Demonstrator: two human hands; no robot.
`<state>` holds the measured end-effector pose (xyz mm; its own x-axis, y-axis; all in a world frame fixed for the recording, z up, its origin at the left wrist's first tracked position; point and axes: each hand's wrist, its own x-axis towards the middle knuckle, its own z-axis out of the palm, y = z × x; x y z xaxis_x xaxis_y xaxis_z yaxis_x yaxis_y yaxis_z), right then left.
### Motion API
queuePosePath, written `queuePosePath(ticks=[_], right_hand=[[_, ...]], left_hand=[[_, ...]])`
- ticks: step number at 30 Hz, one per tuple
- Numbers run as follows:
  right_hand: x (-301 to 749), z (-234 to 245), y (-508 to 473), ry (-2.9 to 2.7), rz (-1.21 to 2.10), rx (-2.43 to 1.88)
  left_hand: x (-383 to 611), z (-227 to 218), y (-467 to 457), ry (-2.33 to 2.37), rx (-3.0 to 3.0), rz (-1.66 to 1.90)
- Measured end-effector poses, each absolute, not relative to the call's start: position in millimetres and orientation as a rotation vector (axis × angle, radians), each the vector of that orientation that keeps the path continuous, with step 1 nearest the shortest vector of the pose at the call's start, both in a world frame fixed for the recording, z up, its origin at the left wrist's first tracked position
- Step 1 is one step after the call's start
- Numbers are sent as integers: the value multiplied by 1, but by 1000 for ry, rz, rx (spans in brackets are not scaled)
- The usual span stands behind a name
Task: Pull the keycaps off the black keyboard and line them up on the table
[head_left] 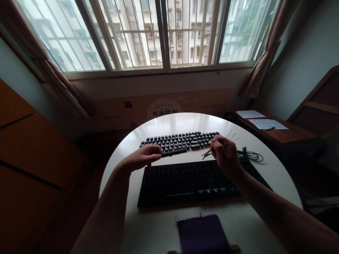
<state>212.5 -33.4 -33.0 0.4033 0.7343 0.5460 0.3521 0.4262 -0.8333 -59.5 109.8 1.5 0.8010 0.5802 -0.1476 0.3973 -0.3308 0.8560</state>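
Note:
In my left hand point(145, 156) is a long, narrow black spacebar keycap point(174, 152), pinched at its left end and held level above the table. My right hand point(224, 154) is closed around a thin wire keycap puller point(207, 154); its hooked ends point left, and its wire loop sticks out behind the hand. Below both hands lies a black keyboard point(182, 176), its key area dark and hard to make out. Behind it, loose black keycaps point(174, 140) stand in rows laid out like a keyboard.
A coiled black cable point(251, 156) lies right of my right hand on the round white table point(159, 123). Purple cloth point(202, 233) is at the near edge. Papers point(268, 124) and a pen point(270, 129) rest on a wooden surface at right. A barred window point(164, 35) is ahead.

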Motion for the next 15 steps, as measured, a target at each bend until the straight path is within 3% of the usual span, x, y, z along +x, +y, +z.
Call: queuePosePath(ticks=[6,15], right_hand=[[211,-42,-31,-1303,186,-1242],[201,-47,-36,-1515,136,-1240]], left_hand=[[-59,-10,128,1109,2344,811],[-54,-18,124,1091,2673,257]])
